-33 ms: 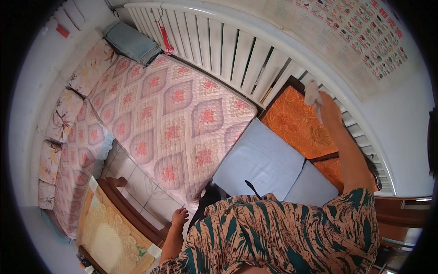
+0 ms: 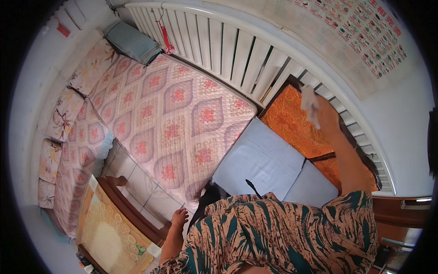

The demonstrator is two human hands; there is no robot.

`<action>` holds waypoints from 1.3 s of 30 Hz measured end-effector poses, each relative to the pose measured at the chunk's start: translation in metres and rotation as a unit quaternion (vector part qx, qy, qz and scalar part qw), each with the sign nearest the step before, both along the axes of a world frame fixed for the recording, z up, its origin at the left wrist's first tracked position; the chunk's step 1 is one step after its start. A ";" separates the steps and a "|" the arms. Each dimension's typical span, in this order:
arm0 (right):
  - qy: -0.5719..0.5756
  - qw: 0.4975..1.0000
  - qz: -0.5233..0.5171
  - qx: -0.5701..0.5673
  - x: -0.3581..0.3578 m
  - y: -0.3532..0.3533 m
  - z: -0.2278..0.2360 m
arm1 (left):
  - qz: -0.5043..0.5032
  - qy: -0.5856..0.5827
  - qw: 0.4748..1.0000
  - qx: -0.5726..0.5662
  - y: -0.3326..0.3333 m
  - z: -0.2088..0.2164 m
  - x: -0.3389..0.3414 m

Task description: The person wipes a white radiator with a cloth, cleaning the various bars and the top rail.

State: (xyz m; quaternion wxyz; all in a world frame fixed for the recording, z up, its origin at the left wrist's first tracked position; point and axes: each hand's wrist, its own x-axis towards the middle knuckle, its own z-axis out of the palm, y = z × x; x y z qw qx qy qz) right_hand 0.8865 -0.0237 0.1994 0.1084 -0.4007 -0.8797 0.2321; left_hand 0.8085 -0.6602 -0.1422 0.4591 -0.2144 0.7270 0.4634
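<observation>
The right hand (image 2: 326, 114) is stretched out and closed around a white cloth (image 2: 311, 104), which hangs from its fingers against the orange cushion (image 2: 296, 128) just below it, close beside the slatted white rail (image 2: 237, 50). Nearer the body than that hand lie two grey-blue cushions (image 2: 262, 157). The left hand (image 2: 179, 218) hangs low with fingers loosely spread, holding nothing, over the tiled floor (image 2: 143, 187), between the quilted pink mattress (image 2: 169, 105) and a wooden worktop (image 2: 109, 228) with a lace cover.
</observation>
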 end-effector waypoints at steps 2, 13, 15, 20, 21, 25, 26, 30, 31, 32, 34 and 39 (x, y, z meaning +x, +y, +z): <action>0.012 0.996 0.033 -0.078 0.026 -0.026 -0.025 | 0.017 -0.013 1.000 -0.011 -0.018 -0.007 0.016; -0.365 0.901 0.131 -0.193 0.262 -0.118 -0.269 | -0.036 -0.019 0.999 0.002 -0.035 0.007 0.036; -0.398 0.882 0.165 -0.191 0.328 -0.122 -0.297 | -0.015 -0.035 0.998 0.047 -0.031 0.004 0.027; -0.401 0.861 0.169 -0.263 0.355 -0.141 -0.306 | -0.023 -0.027 0.999 0.003 -0.006 0.012 0.018; -0.389 0.878 0.156 -0.233 0.334 -0.141 -0.296 | -0.039 -0.012 0.999 -0.007 0.006 0.023 0.013; -0.356 0.906 0.099 -0.208 0.269 -0.170 -0.261 | -0.049 0.025 0.998 0.004 0.000 0.035 0.007; -0.349 0.907 0.084 -0.220 0.253 -0.172 -0.256 | -0.047 0.035 0.998 0.006 -0.001 0.041 0.008; -0.308 0.923 0.124 -0.194 0.199 -0.185 -0.239 | -0.037 0.032 0.999 0.013 -0.041 0.029 0.013; -0.292 0.927 0.135 -0.190 0.187 -0.195 -0.233 | -0.025 0.029 0.999 0.024 -0.065 0.017 0.016; -0.279 0.932 0.141 -0.185 0.180 -0.201 -0.228 | -0.016 0.023 0.999 0.039 -0.084 0.004 0.018; -0.315 0.924 0.132 -0.172 0.189 -0.207 -0.234 | -0.107 0.056 0.992 -0.035 -0.074 0.041 0.026; -0.365 0.882 0.237 -0.180 0.161 -0.241 -0.268 | -0.204 0.194 0.959 0.023 -0.250 -0.104 0.095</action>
